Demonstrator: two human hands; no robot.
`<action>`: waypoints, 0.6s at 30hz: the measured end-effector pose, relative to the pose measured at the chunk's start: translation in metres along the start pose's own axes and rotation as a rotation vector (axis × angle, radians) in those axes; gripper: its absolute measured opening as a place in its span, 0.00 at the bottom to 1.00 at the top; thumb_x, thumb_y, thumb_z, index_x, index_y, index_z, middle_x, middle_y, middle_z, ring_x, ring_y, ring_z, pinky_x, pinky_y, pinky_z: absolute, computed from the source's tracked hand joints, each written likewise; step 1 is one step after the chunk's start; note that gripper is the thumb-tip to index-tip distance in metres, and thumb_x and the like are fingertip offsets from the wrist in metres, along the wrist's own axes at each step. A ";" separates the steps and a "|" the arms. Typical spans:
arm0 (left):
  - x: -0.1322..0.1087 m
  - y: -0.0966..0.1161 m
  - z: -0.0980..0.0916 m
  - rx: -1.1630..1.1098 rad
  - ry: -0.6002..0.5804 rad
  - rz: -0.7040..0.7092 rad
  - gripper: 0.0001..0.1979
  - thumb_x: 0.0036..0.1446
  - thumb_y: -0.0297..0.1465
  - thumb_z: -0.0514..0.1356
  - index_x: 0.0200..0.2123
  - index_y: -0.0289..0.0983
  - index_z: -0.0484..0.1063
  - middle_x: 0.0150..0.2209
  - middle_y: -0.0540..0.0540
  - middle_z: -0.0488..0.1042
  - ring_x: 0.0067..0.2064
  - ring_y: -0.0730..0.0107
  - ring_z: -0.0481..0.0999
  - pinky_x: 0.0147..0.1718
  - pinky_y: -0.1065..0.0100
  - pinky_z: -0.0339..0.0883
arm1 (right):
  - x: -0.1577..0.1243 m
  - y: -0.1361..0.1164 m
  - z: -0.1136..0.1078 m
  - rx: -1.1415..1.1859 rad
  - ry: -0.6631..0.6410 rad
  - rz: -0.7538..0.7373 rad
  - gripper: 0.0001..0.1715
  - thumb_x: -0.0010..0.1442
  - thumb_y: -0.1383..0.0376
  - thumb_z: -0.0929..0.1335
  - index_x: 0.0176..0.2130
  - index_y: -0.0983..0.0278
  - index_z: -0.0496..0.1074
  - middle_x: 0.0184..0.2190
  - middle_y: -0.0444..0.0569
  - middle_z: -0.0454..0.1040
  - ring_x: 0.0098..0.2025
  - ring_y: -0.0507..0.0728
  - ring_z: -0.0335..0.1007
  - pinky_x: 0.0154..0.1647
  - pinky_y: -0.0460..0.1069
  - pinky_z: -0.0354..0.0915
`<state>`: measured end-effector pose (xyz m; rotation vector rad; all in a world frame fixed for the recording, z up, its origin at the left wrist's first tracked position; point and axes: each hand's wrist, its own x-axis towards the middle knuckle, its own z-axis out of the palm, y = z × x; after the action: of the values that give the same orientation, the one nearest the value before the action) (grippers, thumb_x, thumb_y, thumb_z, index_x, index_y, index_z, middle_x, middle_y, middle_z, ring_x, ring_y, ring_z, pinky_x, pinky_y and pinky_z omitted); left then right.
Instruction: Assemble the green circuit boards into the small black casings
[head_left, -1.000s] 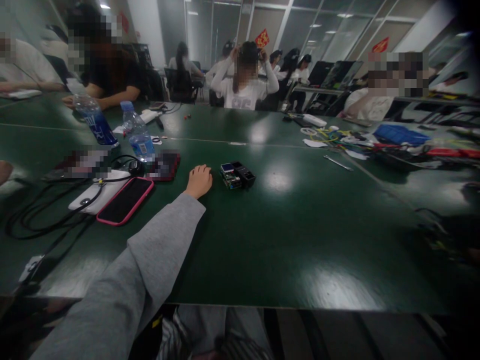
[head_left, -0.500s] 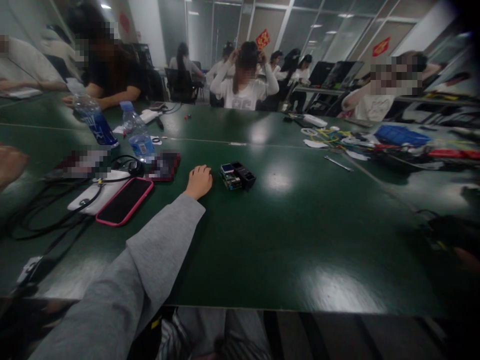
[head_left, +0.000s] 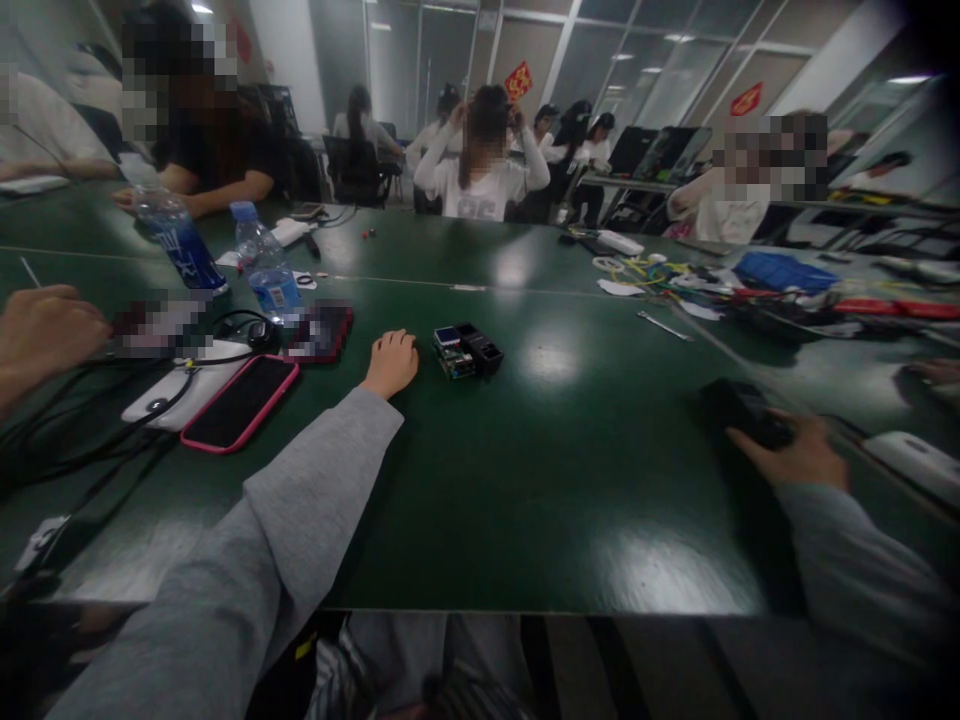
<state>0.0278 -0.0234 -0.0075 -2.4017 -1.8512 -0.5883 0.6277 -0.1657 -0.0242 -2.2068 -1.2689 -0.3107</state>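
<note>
My left hand [head_left: 391, 364] rests on the green table [head_left: 525, 480], its fingers curled together; whether anything is under them is hidden. Just to its right, not touching it, lies a small circuit board [head_left: 453, 358] with a little screen, against a black case [head_left: 484, 350]. At the right side my right hand [head_left: 806, 450] grips a dark, blocky object [head_left: 746, 412], held low over the table; the dim light blurs its details.
Left: a pink-edged phone [head_left: 241, 405], white power bank [head_left: 169, 392], cables and two bottles [head_left: 266, 265]. Another person's hand [head_left: 49, 335] holds a thin stick at far left. Right: a wrench [head_left: 665, 326], tangled wires [head_left: 652, 272], a blue bundle [head_left: 784, 272]. People sit behind.
My right hand has come into clear view from the right edge with the dark object. The other person's hand at left has moved inward. My left hand stays beside the board.
</note>
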 end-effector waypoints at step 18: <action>0.002 0.001 0.001 0.006 0.006 -0.006 0.21 0.65 0.32 0.46 0.57 0.36 0.67 0.62 0.39 0.65 0.62 0.56 0.62 0.60 0.52 0.58 | -0.012 -0.360 0.135 0.606 -0.454 -0.620 0.35 0.68 0.46 0.49 0.66 0.55 0.54 0.62 0.52 0.61 0.64 0.63 0.54 0.65 0.67 0.51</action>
<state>0.0292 -0.0218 -0.0077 -2.3888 -1.8554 -0.5885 0.3053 0.0437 -0.0094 -1.3689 -1.9665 0.3380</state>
